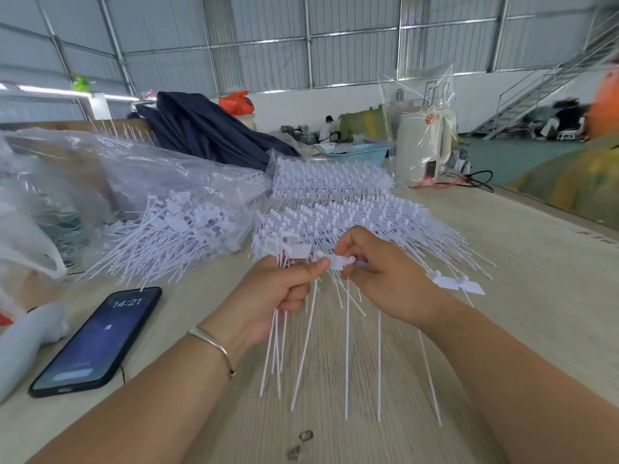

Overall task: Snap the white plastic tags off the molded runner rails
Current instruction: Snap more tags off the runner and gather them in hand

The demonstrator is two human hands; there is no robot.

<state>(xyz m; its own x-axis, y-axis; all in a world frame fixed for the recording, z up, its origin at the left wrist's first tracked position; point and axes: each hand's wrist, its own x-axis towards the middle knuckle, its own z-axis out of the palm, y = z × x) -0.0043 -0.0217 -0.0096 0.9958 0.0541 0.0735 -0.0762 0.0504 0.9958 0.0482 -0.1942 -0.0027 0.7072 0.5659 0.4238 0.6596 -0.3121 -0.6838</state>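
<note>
Hands meet mid-frame: your left hand (pixel 281 289) grips a bundle of freed tags (pixel 288 333), your right hand (pixel 378 276) pinches one tag (pixel 338 262). Twist sharply at the joint; runner rails (pixel 335 202) lie just beyond.

You hold a bundle of white plastic tags (pixel 294 251) upright by their thin tails, one flat tag head (pixel 338 262) pinched level between both thumbs, while stacked runner rails (pixel 335 195) lie behind and a loose snapped-off pile (pixel 174 236) lies left.
</note>
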